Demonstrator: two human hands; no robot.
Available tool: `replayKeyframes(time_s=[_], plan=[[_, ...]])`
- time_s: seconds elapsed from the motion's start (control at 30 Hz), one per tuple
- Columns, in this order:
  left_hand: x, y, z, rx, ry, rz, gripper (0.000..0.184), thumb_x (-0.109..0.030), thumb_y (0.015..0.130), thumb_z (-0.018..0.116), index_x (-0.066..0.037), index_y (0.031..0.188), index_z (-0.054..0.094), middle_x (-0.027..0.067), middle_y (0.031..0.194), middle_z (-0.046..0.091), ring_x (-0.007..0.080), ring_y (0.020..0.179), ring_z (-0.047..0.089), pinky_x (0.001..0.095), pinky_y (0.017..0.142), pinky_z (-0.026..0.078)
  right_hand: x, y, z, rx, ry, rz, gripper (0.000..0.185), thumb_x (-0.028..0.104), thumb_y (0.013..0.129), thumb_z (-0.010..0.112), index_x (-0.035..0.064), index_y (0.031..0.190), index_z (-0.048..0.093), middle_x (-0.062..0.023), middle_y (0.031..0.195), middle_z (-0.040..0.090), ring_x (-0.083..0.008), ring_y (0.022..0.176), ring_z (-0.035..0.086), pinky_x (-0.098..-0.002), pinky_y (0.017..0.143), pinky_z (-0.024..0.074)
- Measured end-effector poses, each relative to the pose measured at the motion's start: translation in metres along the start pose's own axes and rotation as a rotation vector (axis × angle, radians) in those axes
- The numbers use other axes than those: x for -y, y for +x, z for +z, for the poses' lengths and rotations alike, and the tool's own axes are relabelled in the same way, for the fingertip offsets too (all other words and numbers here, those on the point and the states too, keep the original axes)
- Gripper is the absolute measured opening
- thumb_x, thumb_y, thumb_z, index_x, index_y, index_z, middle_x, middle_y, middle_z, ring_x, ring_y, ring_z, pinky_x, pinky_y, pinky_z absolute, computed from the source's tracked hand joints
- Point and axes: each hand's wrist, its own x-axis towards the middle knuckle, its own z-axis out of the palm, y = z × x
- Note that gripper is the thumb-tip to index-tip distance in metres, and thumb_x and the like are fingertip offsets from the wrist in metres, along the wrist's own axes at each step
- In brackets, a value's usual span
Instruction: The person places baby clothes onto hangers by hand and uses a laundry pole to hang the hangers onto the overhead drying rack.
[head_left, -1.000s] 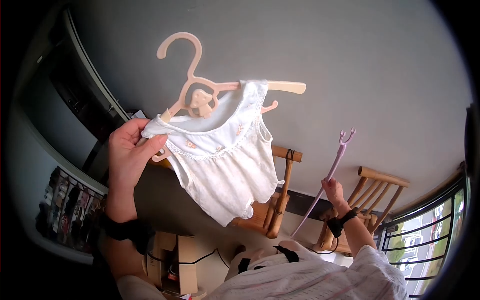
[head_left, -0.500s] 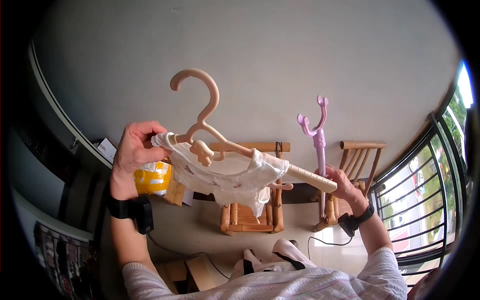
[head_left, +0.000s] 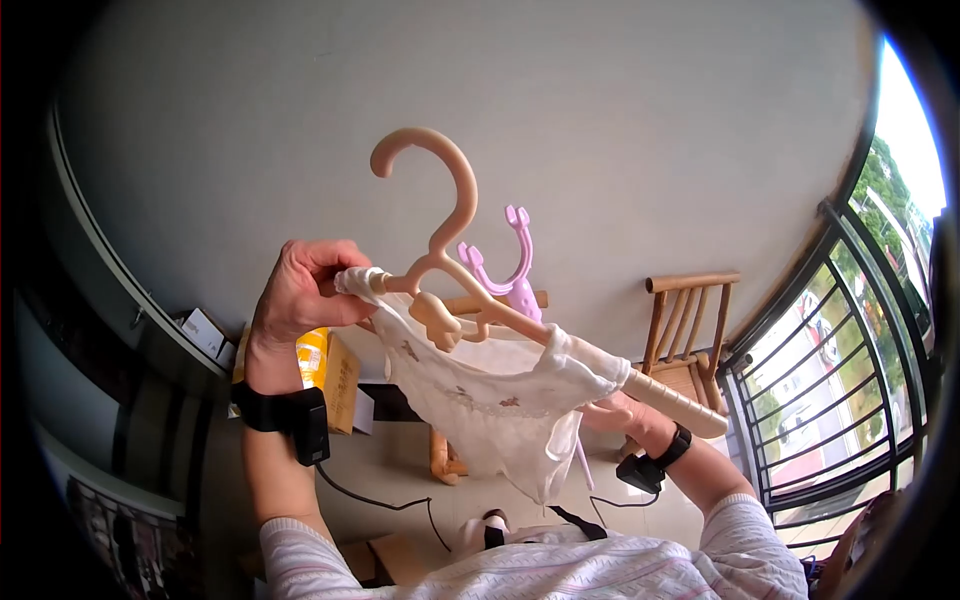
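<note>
A beige clothes hanger [head_left: 455, 190] with a big hook and a small cloud-shaped piece hangs tilted in front of me, its right end lower. Over it lies a thin white baby garment [head_left: 470, 385] with small prints. My left hand [head_left: 305, 295] is closed on the garment's left shoulder and the hanger end inside it. Behind the hanger rises a purple forked clothes pole [head_left: 522, 295], partly covered by the cloth. My right hand [head_left: 630, 418] is behind the garment's right side, round the pole; its fingers are partly hidden.
Bamboo chairs [head_left: 690, 330] stand by the grey wall [head_left: 620, 150]. A cardboard box [head_left: 342, 385] and a yellow-taped parcel [head_left: 312, 355] sit at the left. A barred window [head_left: 820, 370] borders the right. Cables run from both wrist devices.
My right hand has moved left with the purple pole, now behind the garment. The hanger and garment have shifted a little right, and the view has turned.
</note>
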Motion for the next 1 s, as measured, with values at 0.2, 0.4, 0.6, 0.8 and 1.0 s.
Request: replayKeyframes(time_s=[0.2, 0.4, 0.6, 0.8, 1.0], plan=[[0.004, 0.011, 0.021, 0.07, -0.079, 0.038, 0.018, 0.006, 0.062, 0.067, -0.002, 0.078, 0.062, -0.0004, 0.071, 0.059, 0.0057, 0.068, 0.055, 0.0199, 0.063, 0.046, -0.026, -0.039, -0.001, 0.037, -0.13, 0.167, 0.023, 0.015, 0.076, 0.063, 0.0022, 0.095, 0.058, -0.0093, 0.088, 0.062, -0.0213, 0.08, 0.062, -0.0278, 0.075, 0.0482], [0.004, 0.02, 0.039, 0.108, -0.17, 0.023, 0.02, 0.005, 0.062, 0.069, -0.001, 0.08, 0.063, 0.0002, 0.072, 0.06, 0.0071, 0.067, 0.056, 0.0207, 0.062, 0.048, 0.007, -0.038, -0.015, -0.191, -0.159, 0.021, 0.019, 0.016, 0.072, 0.068, 0.0027, 0.083, 0.061, -0.0098, 0.075, 0.059, -0.0268, 0.07, 0.06, -0.0316, 0.063, 0.0511], [0.004, 0.032, 0.052, 0.15, -0.218, 0.029, 0.02, 0.005, 0.062, 0.07, -0.001, 0.08, 0.063, 0.0005, 0.071, 0.06, 0.0076, 0.066, 0.057, 0.0213, 0.06, 0.049, 0.015, -0.047, -0.023, -0.241, -0.23, 0.031, 0.018, 0.015, 0.067, 0.07, 0.0042, 0.079, 0.06, -0.0074, 0.067, 0.052, -0.0262, 0.061, 0.053, -0.0327, 0.054, 0.0463], [0.001, 0.044, 0.063, 0.214, -0.236, 0.032, 0.02, 0.004, 0.062, 0.07, -0.002, 0.08, 0.063, -0.0002, 0.071, 0.059, 0.0064, 0.064, 0.055, 0.0198, 0.059, 0.046, 0.024, -0.052, -0.032, -0.32, -0.204, 0.039, 0.018, 0.002, 0.06, 0.058, 0.0043, 0.078, 0.058, -0.0078, 0.074, 0.056, -0.0265, 0.067, 0.056, -0.0334, 0.056, 0.0492], [-0.008, 0.05, 0.071, 0.226, -0.207, 0.083, 0.019, 0.004, 0.062, 0.07, -0.002, 0.078, 0.063, -0.0011, 0.071, 0.059, 0.0058, 0.066, 0.054, 0.0205, 0.063, 0.045, 0.039, -0.059, -0.044, -0.323, -0.387, 0.067, 0.019, 0.001, 0.057, 0.058, 0.005, 0.075, 0.057, -0.0062, 0.071, 0.055, -0.0242, 0.067, 0.055, -0.0326, 0.056, 0.0491]])
